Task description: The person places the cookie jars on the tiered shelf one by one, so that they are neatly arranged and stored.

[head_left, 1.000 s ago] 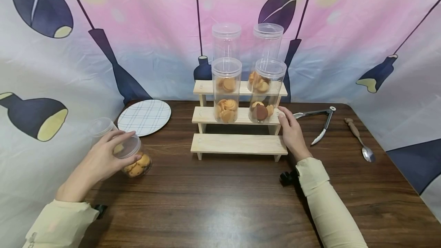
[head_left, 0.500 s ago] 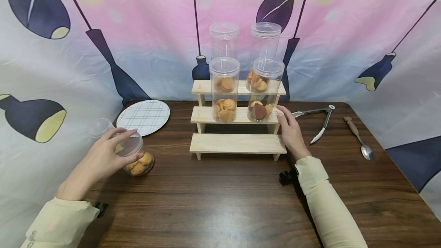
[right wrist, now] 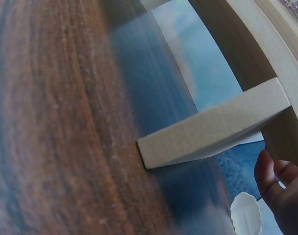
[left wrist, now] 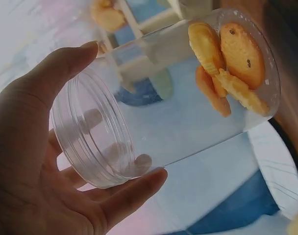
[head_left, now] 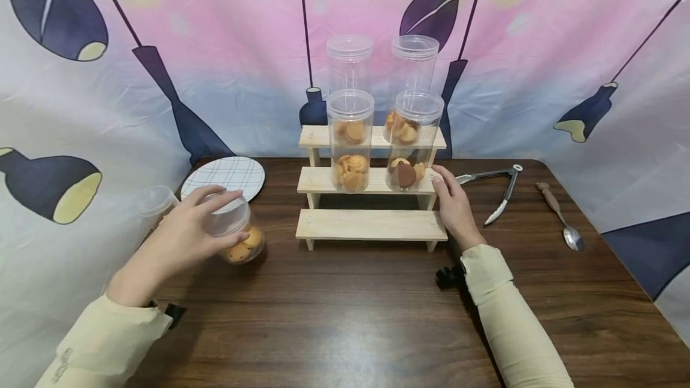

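Observation:
My left hand grips a clear round jar by its lid, thumb on one side and fingers on the other. Several golden cookies lie at the bottom of this jar, some with dark specks. Whether its base touches the table cannot be told. Another clear jar stands behind the left hand, partly hidden. At the right end of a three-step wooden stand, my right hand holds the middle board, its thumb toward the front. Cookie jars stand on the middle step, a left one and a right one.
Two more tall jars occupy the top step, the left and the right. A white checked plate lies at the back left. Tongs and a wooden-handled spoon lie right of the stand. A printed cloth hangs behind the table.
The left hand has carried the gripped jar to the right and slightly toward the back, away from the other jar at left. The right hand has stayed on the stand.

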### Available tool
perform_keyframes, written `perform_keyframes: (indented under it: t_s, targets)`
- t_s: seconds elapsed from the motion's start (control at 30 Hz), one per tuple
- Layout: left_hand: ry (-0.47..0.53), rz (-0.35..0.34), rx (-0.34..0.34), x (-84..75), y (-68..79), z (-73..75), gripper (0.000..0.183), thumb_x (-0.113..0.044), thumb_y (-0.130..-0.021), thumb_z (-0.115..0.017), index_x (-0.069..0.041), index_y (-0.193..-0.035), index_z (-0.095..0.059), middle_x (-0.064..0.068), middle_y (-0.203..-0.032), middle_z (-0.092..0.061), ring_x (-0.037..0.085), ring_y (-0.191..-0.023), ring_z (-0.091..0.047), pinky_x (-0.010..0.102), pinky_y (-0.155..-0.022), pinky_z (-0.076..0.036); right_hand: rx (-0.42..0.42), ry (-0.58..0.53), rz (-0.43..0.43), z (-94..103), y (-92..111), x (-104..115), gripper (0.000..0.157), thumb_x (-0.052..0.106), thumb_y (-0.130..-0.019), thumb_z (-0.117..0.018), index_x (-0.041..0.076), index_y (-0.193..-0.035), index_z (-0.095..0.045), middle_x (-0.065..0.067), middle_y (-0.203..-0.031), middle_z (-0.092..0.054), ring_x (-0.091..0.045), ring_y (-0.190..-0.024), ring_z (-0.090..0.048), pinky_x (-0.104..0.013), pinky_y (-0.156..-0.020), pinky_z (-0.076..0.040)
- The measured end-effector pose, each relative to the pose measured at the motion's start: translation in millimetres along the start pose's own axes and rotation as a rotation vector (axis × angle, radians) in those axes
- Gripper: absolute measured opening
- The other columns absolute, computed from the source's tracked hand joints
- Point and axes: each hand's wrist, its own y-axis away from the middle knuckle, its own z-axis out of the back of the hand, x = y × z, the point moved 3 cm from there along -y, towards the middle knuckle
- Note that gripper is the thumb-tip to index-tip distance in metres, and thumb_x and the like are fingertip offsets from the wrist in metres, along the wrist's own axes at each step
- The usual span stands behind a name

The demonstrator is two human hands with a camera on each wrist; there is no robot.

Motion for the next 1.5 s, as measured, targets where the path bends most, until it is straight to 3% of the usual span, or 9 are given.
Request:
perform_keyframes:
  t_s: [0.23, 0.47, 0.87, 1.07, 1.33, 1.5]
  targets:
    - [0.076, -0.116, 0.008, -32.3, -23.0, -6.9, 0.069, -0.022, -0.065, -0.093, -0.009, -0.128, -0.068, 0.021, -0.125, -0.057, 0.041, -0.106, -0.060, 0.057, -0.087, -0.050, -0.003, 0.000, 0.019, 0.0, 1, 0, 0.056, 0.060, -0.102, -0.036, 0.035, -0.152, -0.040, -0.003, -0.156, -0.039, -0.029, -0.143, -0.036, -0.058, -0.114, -0.029]
    - [0.109, -0.157, 0.076, -57.1, -41.0, -23.2, 0.067, -0.028, -0.072, -0.089, -0.011, -0.132, -0.065, 0.017, -0.130, -0.056, 0.034, -0.112, -0.058, 0.049, -0.092, -0.050, -0.003, 0.005, 0.015, -0.6, 1, 1, 0.057, 0.059, -0.103, -0.036, 0.033, -0.153, -0.040, -0.004, -0.157, -0.039, -0.031, -0.143, -0.036, -0.058, -0.114, -0.029]
    - [0.144, -0.227, 0.095, -90.8, -69.3, -46.5, 0.065, -0.034, -0.074, -0.088, -0.016, -0.132, -0.066, 0.012, -0.136, -0.054, 0.032, -0.118, -0.056, 0.046, -0.095, -0.050, 0.003, -0.009, 0.019, -0.6, 0, 2, 0.057, 0.059, -0.103, -0.036, 0.032, -0.153, -0.040, -0.004, -0.157, -0.038, -0.030, -0.142, -0.037, -0.057, -0.114, -0.029]
    - [0.171, -0.240, 0.111, -101.7, -76.3, -58.0, 0.064, -0.037, -0.075, -0.087, -0.018, -0.132, -0.066, 0.010, -0.137, -0.054, 0.030, -0.119, -0.055, 0.046, -0.089, -0.053, 0.009, -0.014, 0.012, -0.7, 0, 2, 0.059, 0.060, -0.102, -0.036, 0.030, -0.153, -0.040, -0.004, -0.157, -0.038, -0.030, -0.143, -0.037, -0.058, -0.114, -0.029]
    - [0.154, -0.261, 0.164, -108.4, -84.2, -70.7, 0.062, -0.037, -0.078, -0.085, -0.017, -0.133, -0.066, 0.012, -0.140, -0.053, 0.030, -0.128, -0.051, 0.047, -0.097, -0.050, -0.007, -0.002, 0.027, -0.9, 0, 3, 0.061, 0.060, -0.102, -0.036, 0.026, -0.153, -0.040, -0.007, -0.156, -0.039, -0.031, -0.141, -0.038, -0.058, -0.113, -0.031]
    - [0.153, -0.282, 0.202, -114.4, -91.7, -76.7, 0.065, -0.038, -0.077, -0.086, -0.018, -0.134, -0.065, 0.010, -0.139, -0.054, 0.030, -0.123, -0.053, 0.047, -0.097, -0.049, -0.009, -0.001, 0.021, -1.8, 1, 3, 0.059, 0.060, -0.102, -0.036, 0.029, -0.153, -0.040, -0.006, -0.156, -0.040, -0.031, -0.141, -0.038, -0.058, -0.113, -0.030]
